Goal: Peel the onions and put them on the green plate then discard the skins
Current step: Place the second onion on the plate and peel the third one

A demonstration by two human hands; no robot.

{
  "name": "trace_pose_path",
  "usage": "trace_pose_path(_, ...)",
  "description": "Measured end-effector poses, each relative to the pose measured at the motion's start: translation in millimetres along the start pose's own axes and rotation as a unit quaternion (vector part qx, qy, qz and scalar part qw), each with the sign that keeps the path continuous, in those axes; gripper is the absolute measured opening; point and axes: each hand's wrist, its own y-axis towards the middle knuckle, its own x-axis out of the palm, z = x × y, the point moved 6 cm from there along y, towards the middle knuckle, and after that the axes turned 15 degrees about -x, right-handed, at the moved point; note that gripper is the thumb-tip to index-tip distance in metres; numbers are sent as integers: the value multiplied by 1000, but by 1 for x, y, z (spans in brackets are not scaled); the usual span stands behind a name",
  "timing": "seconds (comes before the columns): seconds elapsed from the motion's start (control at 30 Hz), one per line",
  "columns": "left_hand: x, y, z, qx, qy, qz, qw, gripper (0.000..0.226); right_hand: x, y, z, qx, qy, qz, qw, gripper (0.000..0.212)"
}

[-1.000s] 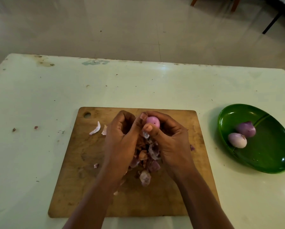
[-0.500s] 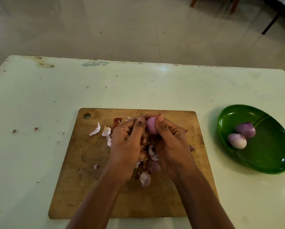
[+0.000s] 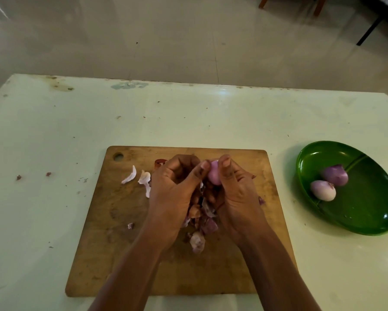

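Both forearms angle inward and our hands meet knuckle to knuckle. Our left hand (image 3: 175, 189) has curled fingers and its thumb is against the onion (image 3: 214, 176). Our right hand (image 3: 235, 194) pinches it, thumb upright.

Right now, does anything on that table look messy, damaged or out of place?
Mostly ordinary peeling mess: the skins lie heaped on the cutting board. Two small scraps lie on the table left of the board, and the table's far edge shows a brown stain and chipped paint.
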Motion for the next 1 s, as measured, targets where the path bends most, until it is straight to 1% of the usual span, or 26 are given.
trace_pose_path(0.1, -1, 2, -3, -25, 2, -12, 1000, 28, -2, 1, 2, -7, 4, -6, 1000, 57)
trace_pose_path(0.17, 2, 2, -3, -33, 10, -41, 999, 27, -1, 1, 2, -9, 8, -15, 1000, 58)
trace_pose_path(0.33, 9, 1, -2, -10, 42, -102, 994, 23, 5, -1, -8, -31, 32, -32, 999, 63)
trace_pose_path(0.4, 10, -1, -1, -8, 31, -115, 993, 22, 5, -1, -8, -36, 38, -34, 998, 62)
trace_pose_path(0.5, 6, 1, -2, -17, -14, -106, 994, 19, 3, -1, -5, -29, 32, -29, 999, 61)
trace_pose_path(0.57, 3, 4, -4, -18, -37, -88, 995, 25, 2, -1, -3, -20, 24, -19, 999, 62)
trace_pose_path(0.63, -1, 6, -3, -15, -54, -72, 996, 38, 3, 0, -3, -23, 22, -14, 999, 62)
trace_pose_path(0.73, -3, 8, -2, -23, -56, -68, 996, 53, 2, -1, -5, -27, -12, -12, 999, 55)
trace_pose_path(0.8, -4, 8, -2, -42, -66, -79, 994, 51, 0, -1, -7, -25, -37, -13, 999, 51)
trace_pose_path(0.87, -3, 9, -5, -83, -99, -104, 986, 45, -2, -2, -9, -31, -64, -21, 997, 43)
trace_pose_path(0.93, -4, 9, -6, -123, -136, -133, 974, 42, -1, -2, -12, -45, -93, -46, 994, 38)
trace_pose_path(1.0, -6, 9, -7, -140, -156, -151, 966, 40, 2, -2, -15, -63, -113, -71, 989, 35)
